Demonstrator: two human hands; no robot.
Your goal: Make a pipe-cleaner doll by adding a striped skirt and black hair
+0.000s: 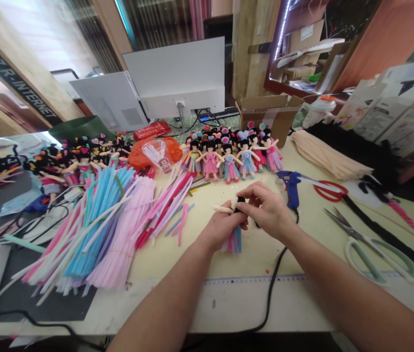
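Near the middle of the table, both hands meet on a small pipe-cleaner doll (pixel 235 238) with black hair, a pale arm sticking out to the left and a pink and blue skirt hanging below. My left hand (pixel 222 229) is closed around its body. The thumb and fingers of my right hand (pixel 265 208) pinch the black hair at its head. Fingers cover much of the doll. Just beyond stand several finished dolls (pixel 229 159) in pink, blue and purple dresses. A blue glue gun (pixel 292 188) lies to the right of my right hand.
Bundles of coloured pipe cleaners (pixel 119 234) fill the left side. On the right lie green-handled scissors (pixel 372 249), red-handled scissors (pixel 330 189) and beige pipe cleaners (pixel 332 156). A black cable (pixel 275 278) crosses the front edge. A cardboard box (pixel 267 115) and monitor (pixel 177 73) stand behind.
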